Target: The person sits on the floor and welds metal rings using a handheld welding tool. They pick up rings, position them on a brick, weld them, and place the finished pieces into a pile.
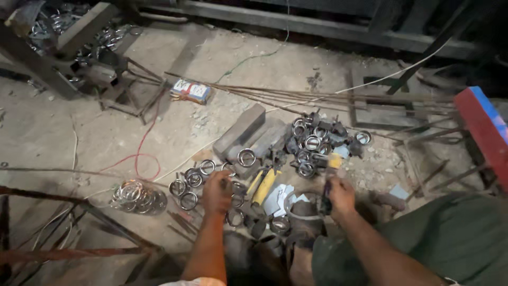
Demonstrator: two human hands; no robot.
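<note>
My left hand reaches down among loose metal rings on the dusty floor, and its fingers close over one ring at the thumb. My right hand grips a dark-handled tool whose yellowish head points up toward a heap of rings. Between my hands lie yellow-handled pliers, some pale paper scraps and a larger metal hoop. One ring rests on a grey block.
Grey bricks lie behind the rings. Long thin rods cross the floor. A bundle of shiny rings lies at left, a small printed box farther back, a red wire, metal frames and a red-blue board at right.
</note>
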